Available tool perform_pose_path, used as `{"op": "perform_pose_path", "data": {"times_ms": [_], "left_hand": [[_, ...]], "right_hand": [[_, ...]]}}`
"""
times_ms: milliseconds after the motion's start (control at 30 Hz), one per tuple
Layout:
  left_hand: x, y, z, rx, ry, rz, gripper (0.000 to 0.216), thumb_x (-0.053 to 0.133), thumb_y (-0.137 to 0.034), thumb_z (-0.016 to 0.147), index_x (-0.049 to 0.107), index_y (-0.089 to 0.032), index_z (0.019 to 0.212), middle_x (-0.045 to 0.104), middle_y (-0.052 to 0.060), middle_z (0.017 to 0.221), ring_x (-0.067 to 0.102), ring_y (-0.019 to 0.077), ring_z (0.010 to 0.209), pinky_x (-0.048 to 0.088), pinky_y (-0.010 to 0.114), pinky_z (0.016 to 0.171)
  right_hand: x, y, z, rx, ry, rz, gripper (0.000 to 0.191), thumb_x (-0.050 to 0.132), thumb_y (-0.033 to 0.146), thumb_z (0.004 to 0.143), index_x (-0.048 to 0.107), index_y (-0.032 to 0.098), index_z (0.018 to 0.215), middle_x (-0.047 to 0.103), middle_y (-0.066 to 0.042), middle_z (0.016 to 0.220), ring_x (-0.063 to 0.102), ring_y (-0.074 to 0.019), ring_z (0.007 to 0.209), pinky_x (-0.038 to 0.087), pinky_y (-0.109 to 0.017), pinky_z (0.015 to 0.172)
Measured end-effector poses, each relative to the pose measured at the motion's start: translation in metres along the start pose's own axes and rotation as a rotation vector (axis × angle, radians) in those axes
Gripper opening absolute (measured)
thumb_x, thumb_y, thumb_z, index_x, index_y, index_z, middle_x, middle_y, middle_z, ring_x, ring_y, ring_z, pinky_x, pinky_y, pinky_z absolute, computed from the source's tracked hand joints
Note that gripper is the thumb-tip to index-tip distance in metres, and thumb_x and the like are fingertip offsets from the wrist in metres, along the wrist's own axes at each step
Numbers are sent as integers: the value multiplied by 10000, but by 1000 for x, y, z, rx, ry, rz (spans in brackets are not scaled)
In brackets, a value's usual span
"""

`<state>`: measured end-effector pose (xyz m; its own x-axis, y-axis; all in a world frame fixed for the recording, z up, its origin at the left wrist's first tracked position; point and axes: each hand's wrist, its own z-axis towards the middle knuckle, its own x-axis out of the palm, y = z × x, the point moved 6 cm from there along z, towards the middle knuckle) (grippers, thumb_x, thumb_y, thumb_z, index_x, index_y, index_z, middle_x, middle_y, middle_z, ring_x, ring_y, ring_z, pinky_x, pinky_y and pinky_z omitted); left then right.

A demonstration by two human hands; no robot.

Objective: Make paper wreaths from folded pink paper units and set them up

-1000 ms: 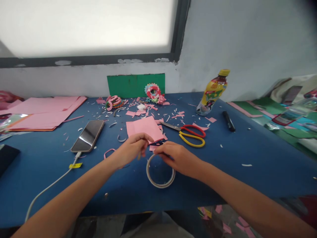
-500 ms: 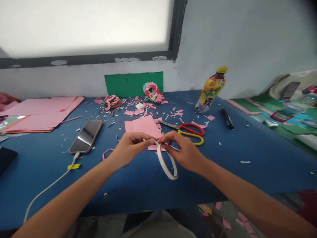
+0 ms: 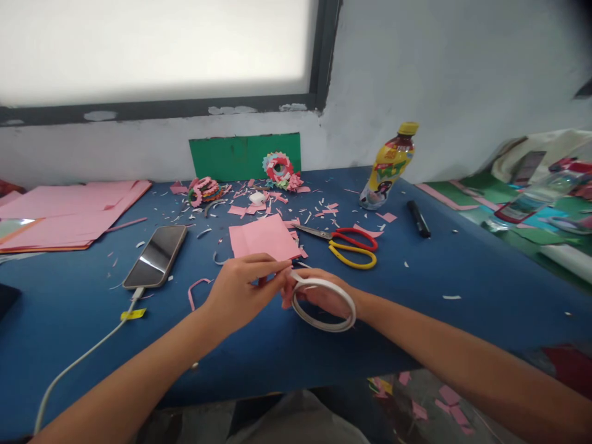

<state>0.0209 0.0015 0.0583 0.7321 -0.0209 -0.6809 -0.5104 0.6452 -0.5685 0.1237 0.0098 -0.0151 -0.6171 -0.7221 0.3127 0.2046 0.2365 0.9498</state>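
In front of me, near the middle of the desk, a white roll of double-sided tape [image 3: 348, 317] is tilted with its ring facing me. A short strip runs from its upper left to the fingertips of my left hand [image 3: 245, 283], closed in a pinch on that strip. My right hand [image 3: 324, 291] is behind the roll, palm partly showing through the ring, fingers curled beside the left fingertips. Its exact grip on the roll is partly hidden. Just beyond my hands lie a folded pink paper [image 3: 266, 237] and scissors [image 3: 354, 248] with red and yellow handles.
A phone [image 3: 156, 257] on a white cable and a pink paper stack [image 3: 69, 213] are at left. Paper scraps, a bracelet-like paper ring [image 3: 205, 191] and a paper wreath [image 3: 280, 169] lie farther back. A drink bottle [image 3: 388, 166] and black marker [image 3: 419, 219] stand right.
The tape roll has swung from hanging nearly upright to a flatter tilt and moved right. My right hand has turned and dropped behind it, while my left hand keeps its pinch.
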Motion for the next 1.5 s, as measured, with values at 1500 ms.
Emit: {"op": "perform_pose_path", "data": {"times_ms": [1500], "left_hand": [[9,29,-4,-606,-210,-805,282,767,-190,577,692,-170,848,677,-6,658,622,120,623,489,228,617]], "right_hand": [[-10,18,-8,-93,-388,243,314,633,446,742,578,141,690,570,-1,701,462,-67,576,340,-201,534]]}}
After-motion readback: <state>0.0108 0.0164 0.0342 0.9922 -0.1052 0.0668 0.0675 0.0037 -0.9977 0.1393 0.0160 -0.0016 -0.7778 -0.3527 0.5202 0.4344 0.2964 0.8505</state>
